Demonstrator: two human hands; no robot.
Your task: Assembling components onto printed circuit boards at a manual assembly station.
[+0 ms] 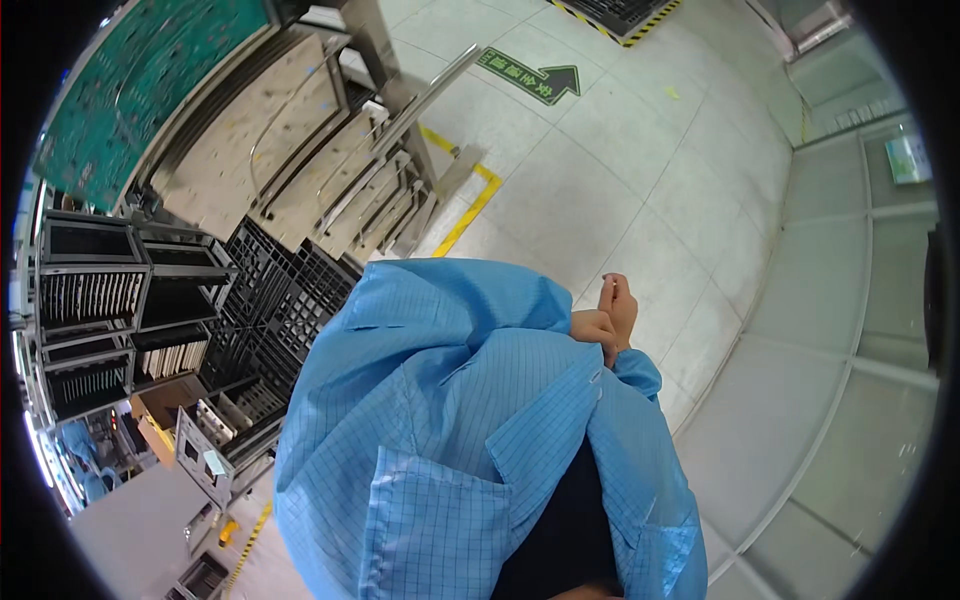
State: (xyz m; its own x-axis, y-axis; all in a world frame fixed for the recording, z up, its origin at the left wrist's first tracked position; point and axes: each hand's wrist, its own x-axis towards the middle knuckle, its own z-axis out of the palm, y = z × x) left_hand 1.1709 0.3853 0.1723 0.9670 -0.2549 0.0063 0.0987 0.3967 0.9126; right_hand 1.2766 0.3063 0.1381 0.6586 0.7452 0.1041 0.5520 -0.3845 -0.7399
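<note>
Both of my hands are close together in front of the blue gridded smock (430, 400) that I wear. My left hand (594, 328) comes out of the long left sleeve and lies against my right wrist, its fingers curled closed. What it grips, if anything, is hidden. Just beyond it, my right hand (623, 303) points away from me out of the bunched right cuff (638, 373). Its fingers are pressed together, and anything between them is too small to make out.
Metal-framed carts with beige shelves (230, 150) and a green-topped board (150, 90) stand at upper left. Below are slotted black racks (92, 298) and a black pallet (270, 300). A green floor arrow (530, 75) lies ahead. A glazed partition (810, 330) runs along the right.
</note>
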